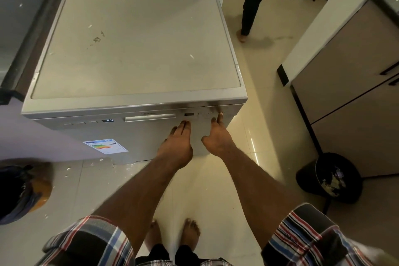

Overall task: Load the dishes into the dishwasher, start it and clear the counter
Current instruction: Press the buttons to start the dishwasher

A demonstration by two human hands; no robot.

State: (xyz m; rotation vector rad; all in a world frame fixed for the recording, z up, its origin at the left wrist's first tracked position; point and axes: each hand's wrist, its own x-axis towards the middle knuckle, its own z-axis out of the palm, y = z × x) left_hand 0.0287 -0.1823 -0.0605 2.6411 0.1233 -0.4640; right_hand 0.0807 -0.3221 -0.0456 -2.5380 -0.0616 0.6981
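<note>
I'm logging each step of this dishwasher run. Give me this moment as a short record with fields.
dishwasher door: closed
display: lit, reads P4
right hand: forefinger stretched out to a button at the right end of the control panel
left hand: straight fingers resting flat on the dishwasher front
dishwasher top: bare, a few specks
floor at right: black bin

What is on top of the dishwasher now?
The dishwasher top carries only small white flecks and a dark smudge. Its door is closed, so the inside stays hidden.
</note>
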